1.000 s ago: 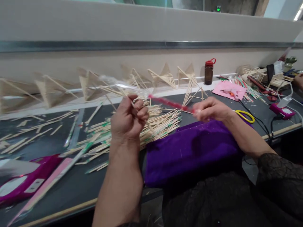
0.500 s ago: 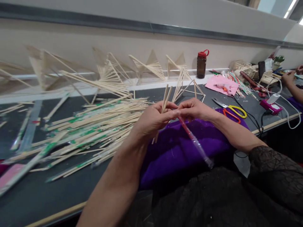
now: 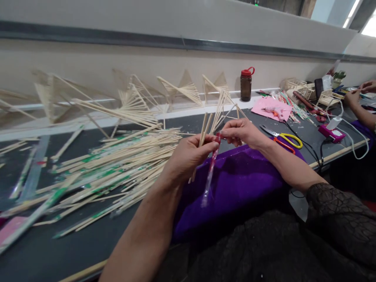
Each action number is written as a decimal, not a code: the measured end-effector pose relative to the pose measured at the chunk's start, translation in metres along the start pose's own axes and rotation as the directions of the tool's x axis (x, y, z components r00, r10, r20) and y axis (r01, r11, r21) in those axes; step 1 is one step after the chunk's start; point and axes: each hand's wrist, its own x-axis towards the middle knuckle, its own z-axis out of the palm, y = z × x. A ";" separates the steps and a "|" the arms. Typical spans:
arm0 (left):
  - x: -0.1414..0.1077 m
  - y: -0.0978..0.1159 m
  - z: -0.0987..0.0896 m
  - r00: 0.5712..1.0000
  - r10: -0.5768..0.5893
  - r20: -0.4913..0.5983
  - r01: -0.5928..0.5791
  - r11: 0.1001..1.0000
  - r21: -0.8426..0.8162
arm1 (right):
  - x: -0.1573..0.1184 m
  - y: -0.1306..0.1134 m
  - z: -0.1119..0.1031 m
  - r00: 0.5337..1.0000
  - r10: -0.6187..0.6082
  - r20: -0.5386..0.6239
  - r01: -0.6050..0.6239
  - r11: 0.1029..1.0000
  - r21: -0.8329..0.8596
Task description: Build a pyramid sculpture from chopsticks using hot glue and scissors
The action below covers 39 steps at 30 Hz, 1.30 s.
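Note:
My left hand (image 3: 190, 152) is closed around a pair of thin wooden sticks (image 3: 205, 129), which stand up past the fingers and show again below the palm. Its thumb also presses a clear plastic wrapper (image 3: 210, 174) with a red end, the long part dangling over purple cloth (image 3: 243, 176). At the wrapper's red top, my right hand (image 3: 239, 131) has its fingertips pinched together; the exact grip is partly hidden. Left of the hands lies a big pile of wooden sticks (image 3: 117, 168), many in clear and green wrappers.
Stick models (image 3: 182, 90) line the wall behind. A brown bottle (image 3: 246, 86) with a red lid stands there too. Scissors (image 3: 282, 137), a glue gun (image 3: 274, 112) on pink paper, and a magenta power block (image 3: 331, 134) with cables lie rightward. Another person's hands (image 3: 354, 96) are at far right.
The wrapper has swung from slanting down right to hanging down left. My right hand has drawn slightly apart from the left, which still holds the sticks. The whole view has shifted a little.

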 end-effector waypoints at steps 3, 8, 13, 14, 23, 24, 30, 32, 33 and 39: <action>-0.001 0.001 0.000 0.999 -0.035 0.019 0.036 0.999 -0.027 | 0.002 0.000 -0.004 0.999 0.051 0.013 -0.053 0.989 0.138; 0.002 0.002 -0.006 0.998 -0.048 0.042 0.055 0.986 -0.160 | 0.006 0.003 -0.010 0.996 0.064 -0.056 -0.043 0.944 0.327; 0.007 -0.001 -0.008 0.990 0.025 -0.140 -0.046 0.987 -0.152 | 0.003 0.009 0.005 0.995 -0.094 -0.040 0.102 0.921 0.377; 0.008 -0.003 -0.007 0.985 0.044 -0.168 -0.070 0.986 -0.151 | 0.001 0.012 0.012 0.994 -0.109 -0.013 0.107 0.937 0.334; 0.011 -0.014 0.001 0.995 -0.027 -0.101 0.002 0.972 -0.236 | 0.000 0.025 0.033 0.964 -0.263 -0.031 0.188 0.761 -0.621; 0.011 -0.014 0.001 0.995 -0.035 -0.089 0.014 0.974 -0.225 | 0.000 0.026 0.031 0.967 -0.252 -0.034 0.165 0.722 -0.672; 0.013 -0.020 0.004 0.989 0.053 -0.138 -0.083 0.971 -0.224 | -0.001 0.024 0.033 0.973 -0.228 0.046 0.153 0.479 -0.864; 0.013 -0.020 0.006 0.992 0.034 -0.124 -0.063 0.969 -0.239 | -0.002 0.022 0.034 0.976 -0.211 0.046 0.128 0.393 -0.911; 0.013 -0.020 0.006 0.994 0.018 -0.106 -0.044 0.969 -0.243 | -0.003 0.020 0.033 0.978 -0.204 0.041 0.112 0.350 -0.930; 0.014 -0.017 0.002 0.998 -0.046 -0.036 0.037 0.974 -0.224 | -0.005 0.022 0.024 0.961 -0.265 0.073 0.119 0.159 -0.980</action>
